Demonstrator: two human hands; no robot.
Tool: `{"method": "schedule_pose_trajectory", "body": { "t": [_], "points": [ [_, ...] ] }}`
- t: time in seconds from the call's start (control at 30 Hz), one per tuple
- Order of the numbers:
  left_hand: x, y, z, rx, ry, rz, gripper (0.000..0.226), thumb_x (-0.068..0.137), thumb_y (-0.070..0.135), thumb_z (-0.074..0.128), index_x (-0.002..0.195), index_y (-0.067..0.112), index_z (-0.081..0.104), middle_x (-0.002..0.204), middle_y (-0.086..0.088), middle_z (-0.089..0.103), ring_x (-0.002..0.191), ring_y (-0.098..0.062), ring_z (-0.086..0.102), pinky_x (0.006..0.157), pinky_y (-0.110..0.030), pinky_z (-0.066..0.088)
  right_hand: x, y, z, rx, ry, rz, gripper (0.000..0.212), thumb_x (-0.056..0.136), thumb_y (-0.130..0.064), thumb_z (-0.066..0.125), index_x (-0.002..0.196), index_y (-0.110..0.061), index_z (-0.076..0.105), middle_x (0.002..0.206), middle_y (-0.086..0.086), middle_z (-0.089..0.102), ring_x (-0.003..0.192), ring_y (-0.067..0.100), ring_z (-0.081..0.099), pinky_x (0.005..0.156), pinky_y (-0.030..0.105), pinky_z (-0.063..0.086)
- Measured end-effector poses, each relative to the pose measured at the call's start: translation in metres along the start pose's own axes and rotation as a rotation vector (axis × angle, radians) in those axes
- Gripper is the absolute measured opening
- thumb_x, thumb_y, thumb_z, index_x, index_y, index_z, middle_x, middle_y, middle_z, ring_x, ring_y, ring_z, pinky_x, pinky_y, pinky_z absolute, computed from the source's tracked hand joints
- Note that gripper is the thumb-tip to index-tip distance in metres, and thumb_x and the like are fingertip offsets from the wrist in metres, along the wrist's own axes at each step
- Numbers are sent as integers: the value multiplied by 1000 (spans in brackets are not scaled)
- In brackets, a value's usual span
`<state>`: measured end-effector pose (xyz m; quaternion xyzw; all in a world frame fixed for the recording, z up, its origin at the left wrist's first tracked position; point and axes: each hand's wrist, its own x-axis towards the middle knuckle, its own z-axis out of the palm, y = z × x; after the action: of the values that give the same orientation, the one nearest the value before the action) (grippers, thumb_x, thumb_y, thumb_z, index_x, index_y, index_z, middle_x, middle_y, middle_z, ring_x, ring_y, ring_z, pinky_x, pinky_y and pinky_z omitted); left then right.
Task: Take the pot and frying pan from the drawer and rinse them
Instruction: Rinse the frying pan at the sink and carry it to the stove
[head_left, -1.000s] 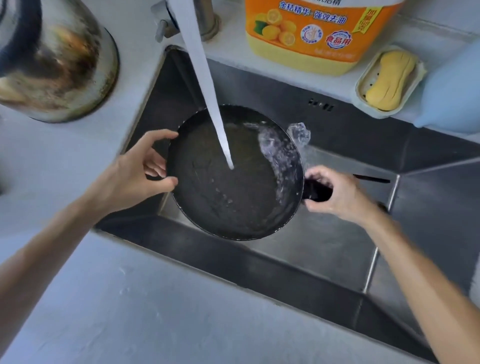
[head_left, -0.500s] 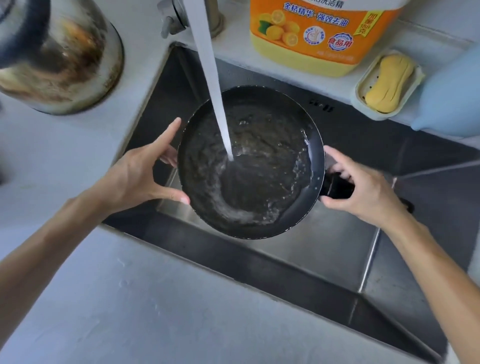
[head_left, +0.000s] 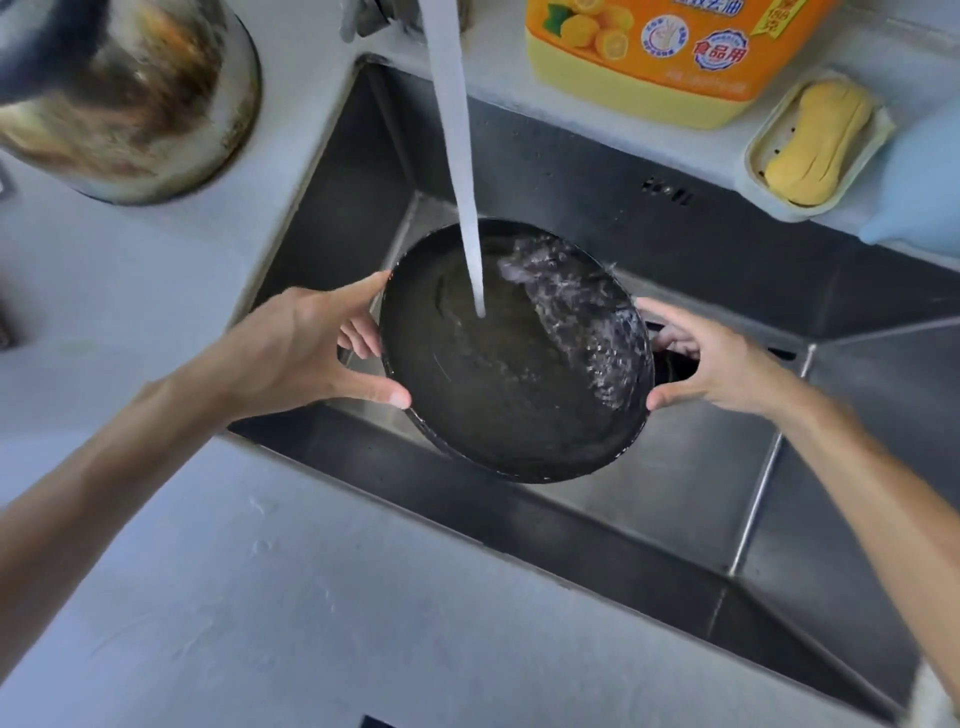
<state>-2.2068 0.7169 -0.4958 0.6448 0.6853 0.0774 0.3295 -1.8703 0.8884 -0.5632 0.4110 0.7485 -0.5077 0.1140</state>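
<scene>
A black frying pan (head_left: 498, 384) is held over the steel sink (head_left: 649, 519), tilted, under a stream of tap water (head_left: 457, 156) that lands in its middle. Water sloshes up against the pan's right wall. My left hand (head_left: 306, 353) grips the pan's left rim, thumb on the near edge and fingers behind. My right hand (head_left: 711, 364) holds the right rim where the dark handle starts, and the handle is mostly hidden behind it. A scorched steel pot (head_left: 130, 98) stands on the counter at the top left.
An orange dish-soap bottle (head_left: 649, 57) stands behind the sink. A yellow soap bar in a pale dish (head_left: 815, 145) sits to its right, beside a pale blue object (head_left: 914, 182). The grey counter (head_left: 260, 623) runs along the sink's near side.
The pan has been tipped and swirled, and the water inside has swung to its right wall. My right hand has shifted from the handle toward the rim. My left hand stays on the left rim.
</scene>
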Motion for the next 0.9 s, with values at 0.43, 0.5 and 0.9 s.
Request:
{"method": "schedule_pose_trajectory", "body": {
  "t": [0.43, 0.5, 0.9],
  "points": [
    [6, -4, 56, -223, 43, -94, 112, 58, 47, 72, 148, 15, 13, 116, -4, 60, 103, -16, 58, 91, -3, 32, -24, -36, -41, -832, 323, -114, 119, 47, -80, 53, 147, -25, 23, 111, -3, 65, 76, 31, 56, 66, 37, 43],
    [4, -6, 54, -215, 73, -90, 113, 60, 45, 76, 149, 20, 10, 119, -2, 58, 103, -9, 54, 88, 7, 26, -24, -27, -32, -858, 406, -190, 110, 51, -78, 52, 141, -16, 39, 93, 5, 65, 61, 26, 45, 58, 34, 42],
    [-7, -6, -21, 159, 288, 227, 106, 63, 67, 59, 144, 6, 32, 86, -10, 63, 79, -14, 51, 79, -26, 44, 8, 6, 29, -86, 354, -151, 87, 57, -25, 84, 134, -7, 47, 131, -1, 51, 115, 8, 59, 94, 18, 45]
  ]
}}
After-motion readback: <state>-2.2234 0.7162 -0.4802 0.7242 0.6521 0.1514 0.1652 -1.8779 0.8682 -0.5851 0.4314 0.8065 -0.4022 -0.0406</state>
